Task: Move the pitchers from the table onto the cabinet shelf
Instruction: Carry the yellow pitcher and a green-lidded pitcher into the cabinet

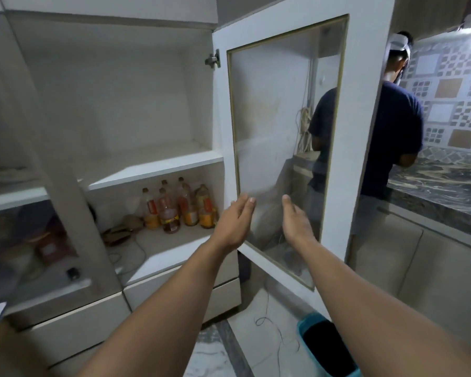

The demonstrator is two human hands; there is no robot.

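A white cabinet stands in front of me with its glass-paned door swung open to the right. The upper shelf inside is bare. My left hand is held out with straight fingers at the door's inner edge, holding nothing. My right hand is stretched out beside it, in front of the glass pane, fingers relaxed and empty. No pitcher and no table are in view.
Several oil bottles and small clutter sit on the lower shelf. A closed glass door covers the left section. Another person stands at a marble counter on the right. A teal bin and loose wires lie on the floor.
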